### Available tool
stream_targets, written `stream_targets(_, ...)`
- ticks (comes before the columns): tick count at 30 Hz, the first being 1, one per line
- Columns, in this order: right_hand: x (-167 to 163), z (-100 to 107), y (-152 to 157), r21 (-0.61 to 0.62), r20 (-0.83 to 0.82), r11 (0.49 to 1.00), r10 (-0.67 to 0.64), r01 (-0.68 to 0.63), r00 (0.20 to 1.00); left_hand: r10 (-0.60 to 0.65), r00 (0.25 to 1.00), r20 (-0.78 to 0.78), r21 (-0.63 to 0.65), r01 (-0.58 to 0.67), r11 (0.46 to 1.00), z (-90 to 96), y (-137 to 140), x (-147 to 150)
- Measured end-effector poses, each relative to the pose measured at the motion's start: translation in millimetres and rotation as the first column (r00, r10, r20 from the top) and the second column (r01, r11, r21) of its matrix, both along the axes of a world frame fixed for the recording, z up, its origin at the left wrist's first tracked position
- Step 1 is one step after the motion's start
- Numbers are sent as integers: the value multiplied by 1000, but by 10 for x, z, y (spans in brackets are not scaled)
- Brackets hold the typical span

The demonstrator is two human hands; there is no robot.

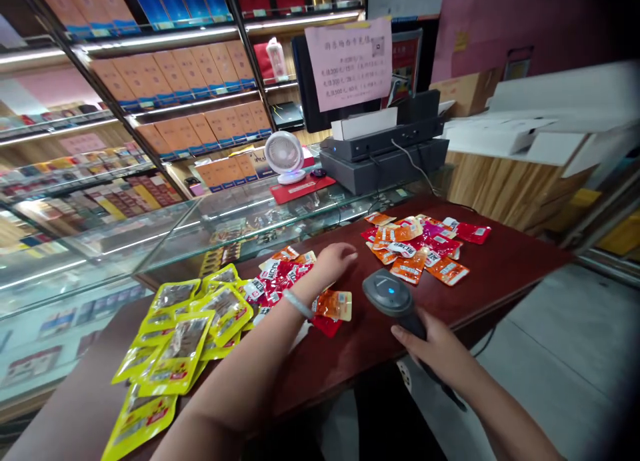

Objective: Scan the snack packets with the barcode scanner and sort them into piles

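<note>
In my right hand is a dark handheld barcode scanner with a small blue light on top; my fingers wrap its handle. My left hand reaches over the table, fingers loosely bent, with nothing visible in them. Beneath my left wrist, which wears a band, lies a pile of red and orange snack packets. A second pile of red and orange packets is spread beyond the scanner. Left of my forearm, several yellow snack packets with clear windows overlap each other.
The packets rest on a dark red table. Behind it stands a glass display counter bearing a white fan, a red mat and a dark cash-register unit. Boxed goods fill the shelves. A cable hangs by the table's right edge.
</note>
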State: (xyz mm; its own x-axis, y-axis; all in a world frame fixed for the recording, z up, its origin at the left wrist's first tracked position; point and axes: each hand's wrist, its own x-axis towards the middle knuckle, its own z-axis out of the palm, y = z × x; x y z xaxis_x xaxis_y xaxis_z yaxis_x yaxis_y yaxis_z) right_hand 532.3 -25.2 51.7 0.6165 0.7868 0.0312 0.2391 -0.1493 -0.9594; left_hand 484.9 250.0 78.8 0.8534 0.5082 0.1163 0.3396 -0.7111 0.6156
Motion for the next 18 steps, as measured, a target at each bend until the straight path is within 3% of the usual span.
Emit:
stream_targets(1, -58, -3, 15, 1, 2, 1000, 20, -20, 1000, 20, 995, -103, 144, -5, 990, 57, 39, -270)
stream_targets(3, -162, -15, 40, 19, 6, 998, 63, -63, 998, 191, 938, -288, 375, -73, 924, 141, 70, -747)
stream_targets(7, -343, -23, 70, 28, -4, 991, 127, -127, 992, 443, 819, -365, 596, -160, 787, 159, -22, -1258)
stream_targets(10, -462, -8, 80, 5, 15, 989, 148, -148, 989, 474, 801, -364, 613, -177, 770, 119, -67, -1288)
stream_targets(14, -573, 1, 49, 54, 38, 985, 161, -163, 986, 431, 788, -439, 517, -171, 839, 118, 7, -1220)
stream_targets(18, -611, -4, -19, 33, -3, 985, 171, -170, 985, 449, 823, -347, 460, -268, 847, 118, 59, -1247)
